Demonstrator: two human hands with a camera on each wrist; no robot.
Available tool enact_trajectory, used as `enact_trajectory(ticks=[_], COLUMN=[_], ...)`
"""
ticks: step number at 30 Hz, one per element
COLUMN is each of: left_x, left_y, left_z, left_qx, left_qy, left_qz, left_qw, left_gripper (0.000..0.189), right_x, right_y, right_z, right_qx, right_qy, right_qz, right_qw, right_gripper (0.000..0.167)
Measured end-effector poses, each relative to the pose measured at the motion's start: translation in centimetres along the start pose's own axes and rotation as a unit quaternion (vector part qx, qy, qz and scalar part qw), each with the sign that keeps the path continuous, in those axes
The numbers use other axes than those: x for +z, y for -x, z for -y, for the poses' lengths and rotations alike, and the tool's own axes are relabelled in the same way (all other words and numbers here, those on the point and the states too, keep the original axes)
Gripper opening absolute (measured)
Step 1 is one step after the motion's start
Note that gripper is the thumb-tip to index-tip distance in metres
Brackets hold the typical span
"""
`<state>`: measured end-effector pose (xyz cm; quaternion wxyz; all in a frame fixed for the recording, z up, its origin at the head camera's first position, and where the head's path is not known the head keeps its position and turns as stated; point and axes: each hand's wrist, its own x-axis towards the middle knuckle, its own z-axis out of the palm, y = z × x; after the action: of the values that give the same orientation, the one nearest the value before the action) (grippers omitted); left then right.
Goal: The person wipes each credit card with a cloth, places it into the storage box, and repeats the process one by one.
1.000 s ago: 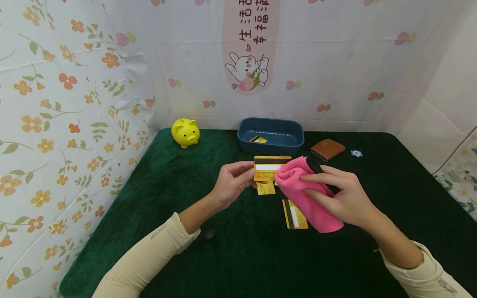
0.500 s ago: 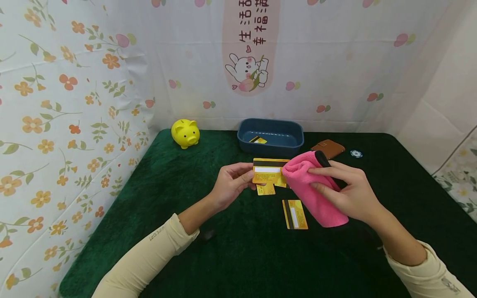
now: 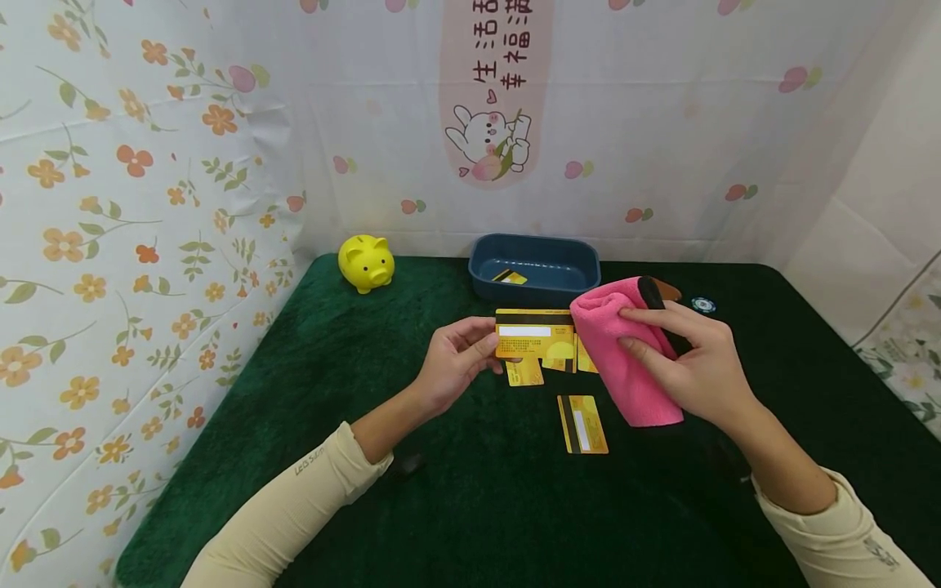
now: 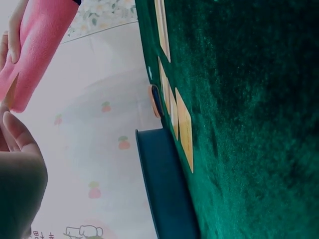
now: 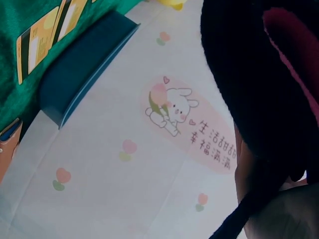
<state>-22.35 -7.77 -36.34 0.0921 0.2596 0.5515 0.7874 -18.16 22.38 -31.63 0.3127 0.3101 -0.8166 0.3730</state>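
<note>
My left hand (image 3: pixel 461 359) pinches a yellow bank card (image 3: pixel 535 333) by its left end, its dark stripe along the top and a white strip below. A folded pink cloth (image 3: pixel 625 351) with a black edge is gripped in my right hand (image 3: pixel 694 355), its rolled end right at the card's right end. In the left wrist view the card (image 4: pixel 12 92) shows edge-on against the cloth (image 4: pixel 42 47). Dark edging of the cloth fills much of the right wrist view and hides most of that hand.
More yellow cards lie on the green cloth, one (image 3: pixel 583 425) nearest me and several partly hidden behind the held card. A blue bin (image 3: pixel 535 290) with a card (image 3: pixel 510 276) inside stands at the back. Around it are a yellow piggy bank (image 3: pixel 366 263), a brown wallet (image 5: pixel 9 152) and a poker chip (image 3: pixel 703 305).
My right hand has drawn the pink cloth to the right and up along the card, uncovering its right part. The cloth now hides most of the wallet. My left hand stays nearly still.
</note>
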Motion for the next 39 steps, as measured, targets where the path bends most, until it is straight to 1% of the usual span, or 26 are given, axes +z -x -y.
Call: enact_trajectory(ticks=[2, 7, 10, 13, 17, 20, 27, 30, 35, 39], left_x=[0.03, 0.07, 0.05, 0.04, 0.01, -0.01, -0.13, -0.14, 0.03, 0.15], left_y=[-0.01, -0.09, -0.13, -0.21, -0.29, -0.30, -0.40, -0.49, -0.55, -0.56], left_z=[0.04, 0.08, 0.12, 0.18, 0.22, 0.20, 0.34, 0.34, 0.30, 0.34], left_qx=[-0.005, -0.015, -0.017, -0.013, -0.005, -0.010, -0.017, -0.028, -0.056, -0.063], left_qy=[-0.002, -0.017, -0.030, -0.057, -0.111, -0.135, -0.136, -0.132, -0.113, -0.112], left_qz=[-0.010, -0.034, -0.046, -0.053, -0.043, -0.033, -0.004, 0.010, 0.034, 0.039], left_qw=[0.9999, 0.9992, 0.9983, 0.9969, 0.9928, 0.9903, 0.9906, 0.9908, 0.9914, 0.9910], left_gripper=[0.030, 0.032, 0.038, 0.047, 0.046, 0.044, 0.047, 0.050, 0.060, 0.064], right_x=[0.02, 0.01, 0.02, 0.06, 0.16, 0.19, 0.27, 0.37, 0.58, 0.74], right_y=[0.11, 0.35, 0.42, 0.48, 0.53, 0.56, 0.52, 0.55, 0.61, 0.69], right_z=[-0.01, 0.18, 0.30, 0.39, 0.35, 0.35, 0.50, 0.57, 0.70, 0.76], right_qx=[0.002, 0.011, 0.016, 0.013, 0.003, 0.003, 0.006, 0.006, 0.006, 0.007], right_qy=[-0.002, -0.020, -0.028, -0.033, -0.037, -0.042, -0.047, -0.050, -0.052, -0.054], right_qz=[-0.002, 0.014, 0.021, 0.023, 0.022, 0.023, 0.026, 0.030, 0.036, 0.039], right_qw=[1.0000, 0.9996, 0.9993, 0.9991, 0.9990, 0.9988, 0.9985, 0.9983, 0.9980, 0.9978], right_gripper=[0.051, 0.051, 0.050, 0.050, 0.051, 0.051, 0.051, 0.050, 0.049, 0.049])
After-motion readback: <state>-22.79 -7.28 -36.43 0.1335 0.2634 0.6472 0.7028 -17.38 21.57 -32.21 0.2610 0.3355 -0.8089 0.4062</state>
